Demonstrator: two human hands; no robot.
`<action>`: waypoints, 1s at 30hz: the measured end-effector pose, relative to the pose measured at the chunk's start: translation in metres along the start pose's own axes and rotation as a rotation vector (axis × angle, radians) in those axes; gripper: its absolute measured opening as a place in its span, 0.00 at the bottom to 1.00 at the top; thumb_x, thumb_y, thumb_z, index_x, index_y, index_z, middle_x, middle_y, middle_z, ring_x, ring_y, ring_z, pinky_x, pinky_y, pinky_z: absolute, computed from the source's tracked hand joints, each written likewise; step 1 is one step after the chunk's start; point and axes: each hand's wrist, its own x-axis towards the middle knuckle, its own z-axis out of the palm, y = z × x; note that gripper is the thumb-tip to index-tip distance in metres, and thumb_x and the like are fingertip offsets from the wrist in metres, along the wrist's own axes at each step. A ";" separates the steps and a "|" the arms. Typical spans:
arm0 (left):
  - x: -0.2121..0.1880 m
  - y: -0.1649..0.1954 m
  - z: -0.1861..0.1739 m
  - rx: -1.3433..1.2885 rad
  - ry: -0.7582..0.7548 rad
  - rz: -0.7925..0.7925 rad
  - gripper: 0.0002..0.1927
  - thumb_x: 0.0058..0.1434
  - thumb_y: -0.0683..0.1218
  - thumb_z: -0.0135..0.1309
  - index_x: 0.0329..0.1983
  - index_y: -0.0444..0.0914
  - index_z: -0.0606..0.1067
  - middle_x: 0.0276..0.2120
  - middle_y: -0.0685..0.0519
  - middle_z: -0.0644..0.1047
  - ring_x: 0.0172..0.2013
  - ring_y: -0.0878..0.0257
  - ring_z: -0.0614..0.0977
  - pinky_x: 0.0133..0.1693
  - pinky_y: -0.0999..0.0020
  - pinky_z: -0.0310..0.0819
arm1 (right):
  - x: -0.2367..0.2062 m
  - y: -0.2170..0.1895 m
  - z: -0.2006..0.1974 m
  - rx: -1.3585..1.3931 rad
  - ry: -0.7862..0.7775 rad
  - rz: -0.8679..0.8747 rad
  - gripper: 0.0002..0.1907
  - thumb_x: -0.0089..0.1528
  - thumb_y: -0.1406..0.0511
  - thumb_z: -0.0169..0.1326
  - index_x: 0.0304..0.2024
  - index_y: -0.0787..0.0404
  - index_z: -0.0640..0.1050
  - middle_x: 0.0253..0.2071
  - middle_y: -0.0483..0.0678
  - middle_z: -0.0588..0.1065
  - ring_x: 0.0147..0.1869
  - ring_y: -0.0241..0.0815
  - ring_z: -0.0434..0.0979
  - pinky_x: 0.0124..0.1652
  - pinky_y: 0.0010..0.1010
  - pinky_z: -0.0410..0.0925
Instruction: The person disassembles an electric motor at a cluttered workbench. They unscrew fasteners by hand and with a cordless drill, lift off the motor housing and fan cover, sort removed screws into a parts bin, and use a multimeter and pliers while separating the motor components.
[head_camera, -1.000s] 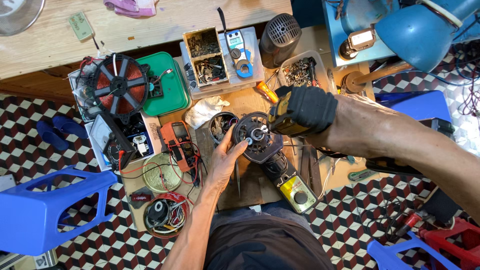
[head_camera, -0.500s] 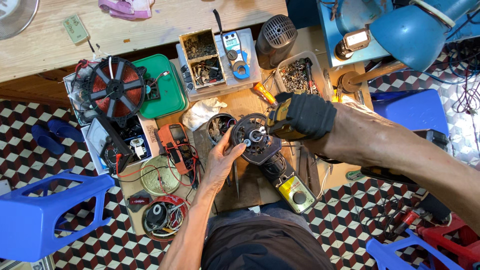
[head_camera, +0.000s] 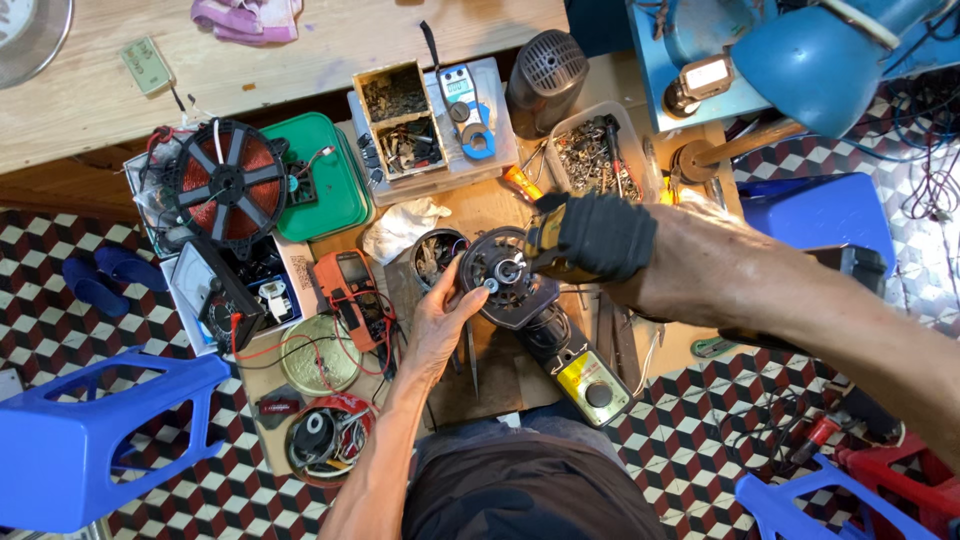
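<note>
My left hand (head_camera: 438, 322) reaches up from below and grips the near-left rim of a round dark motor (head_camera: 505, 285), fingertips beside its silver shaft. My right hand (head_camera: 600, 236), in a black glove, comes in from the right and is closed on a yellow and black tool (head_camera: 541, 240). The tool's tip points at the shaft in the middle of the motor. The motor sits over a wooden board (head_camera: 500, 375) on my lap. The glove hides most of the tool.
Left of the hands lie a copper coil disc (head_camera: 230, 185), a green tray (head_camera: 325, 190), an orange meter (head_camera: 350, 292) and a white rag (head_camera: 400, 225). A yellow meter (head_camera: 590, 377) lies near my lap. Behind stand a parts box (head_camera: 395, 120) and a screw tub (head_camera: 595, 155). Blue stools (head_camera: 90, 440) flank me.
Both hands stay on the motor and the tool, barely moved. The view has shifted slightly.
</note>
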 end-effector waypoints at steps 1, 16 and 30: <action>0.001 0.001 0.001 0.001 0.000 0.025 0.41 0.61 0.47 0.62 0.75 0.36 0.60 0.59 0.52 0.76 0.56 0.68 0.76 0.60 0.73 0.66 | -0.002 -0.001 -0.002 0.059 0.072 -0.100 0.20 0.55 0.67 0.52 0.51 0.51 0.76 0.35 0.48 0.80 0.35 0.46 0.83 0.34 0.39 0.79; -0.003 0.001 0.027 0.233 0.045 0.289 0.33 0.68 0.46 0.51 0.74 0.34 0.59 0.65 0.47 0.71 0.63 0.61 0.71 0.64 0.67 0.61 | -0.199 0.125 0.193 1.360 1.217 0.844 0.19 0.55 0.77 0.61 0.50 0.68 0.79 0.43 0.57 0.79 0.36 0.42 0.77 0.36 0.34 0.73; -0.012 -0.093 0.115 0.147 0.467 0.280 0.38 0.65 0.47 0.54 0.76 0.33 0.57 0.63 0.45 0.73 0.59 0.61 0.74 0.59 0.66 0.66 | -0.078 0.409 0.221 2.188 0.878 0.362 0.17 0.58 0.68 0.59 0.51 0.61 0.78 0.41 0.50 0.82 0.36 0.44 0.80 0.33 0.36 0.75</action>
